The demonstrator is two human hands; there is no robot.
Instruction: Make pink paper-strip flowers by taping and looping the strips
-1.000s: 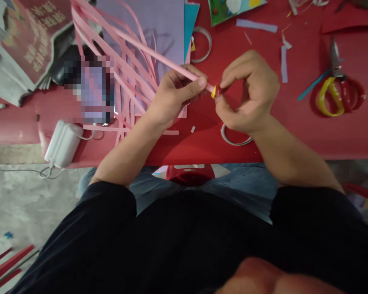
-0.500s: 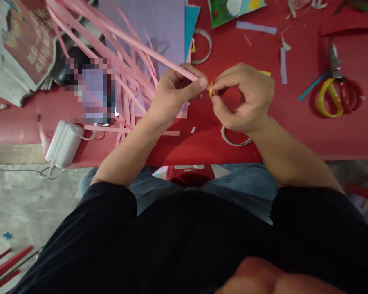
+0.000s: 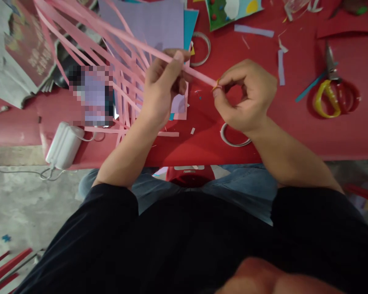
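My left hand is closed around a long pink paper strip that runs up to the far left. Its thumb and fingers pinch the strip some way back from the near end. My right hand pinches the strip's near end together with a small yellow piece between thumb and forefinger. Both hands hover above the red table. Many more loose pink strips lie fanned out under and behind the left hand.
Scissors with yellow and red handles lie at the right. A tape ring sits under my right wrist, another ring further back. Lilac paper, a teal sheet, a white charger and a blurred-out object are at the left.
My left hand slid back along the pink strip, up and to the left, away from the right hand. The right hand kept its pinch on the strip's end and yellow piece.
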